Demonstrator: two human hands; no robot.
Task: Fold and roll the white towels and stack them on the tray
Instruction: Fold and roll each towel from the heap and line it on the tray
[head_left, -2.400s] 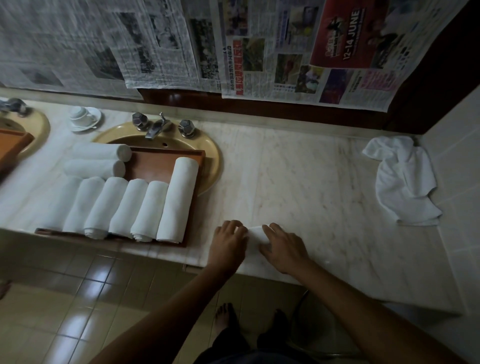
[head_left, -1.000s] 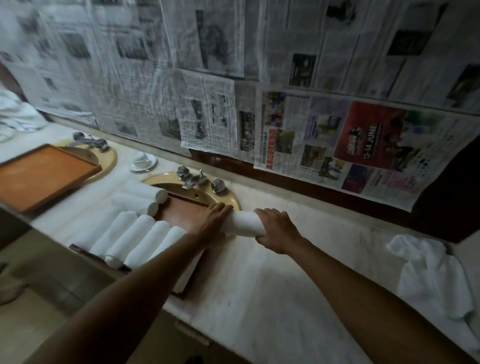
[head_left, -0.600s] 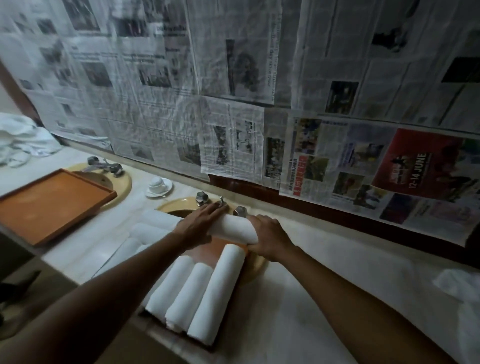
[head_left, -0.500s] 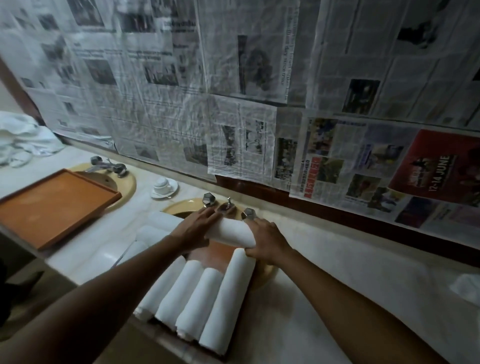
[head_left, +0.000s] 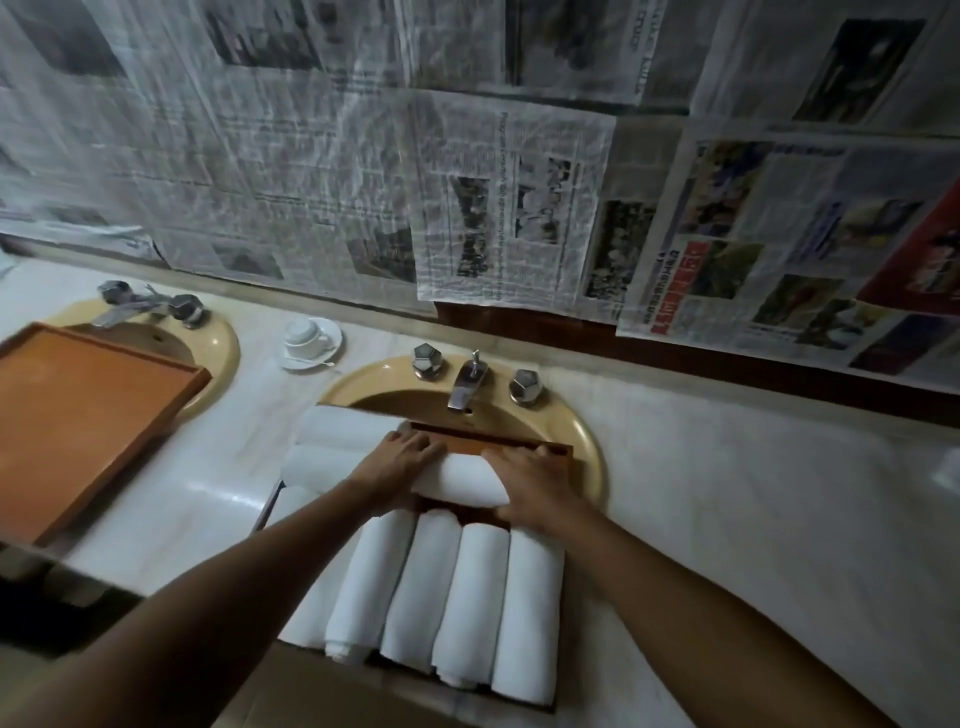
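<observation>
Both hands hold one rolled towel (head_left: 460, 480) over the far end of the wooden tray (head_left: 493, 447), the landmark here; the roll lies crosswise just inside the tray's far rim. The left hand (head_left: 397, 467) covers the roll's left end and the right hand (head_left: 530, 486) its right end, fingers (head_left: 511, 457) laid over the top and bent lightly round it, gripping rather than merely touching.

To set it down well, I judge the roll should be lowered level, both ends together, with the loose edge tucked underneath so its own weight keeps it from unwinding. It should line up with the two rolls (head_left: 337, 447) at the tray's left far corner. The fingers should slide off sideways, not lift straight up, so the terry does not spring open.

A row of rolls (head_left: 447, 592) fills the tray's near half, lying lengthwise, touching side by side. The towels are soft, thick white cloth, each a plump cylinder. The tray is flat reddish wood with a low raised rim, rigid and smooth. It sits across a glossy yellow basin (head_left: 582, 441) with metal taps (head_left: 467, 382), set in a pale, polished marble tabletop (head_left: 727, 519).
</observation>
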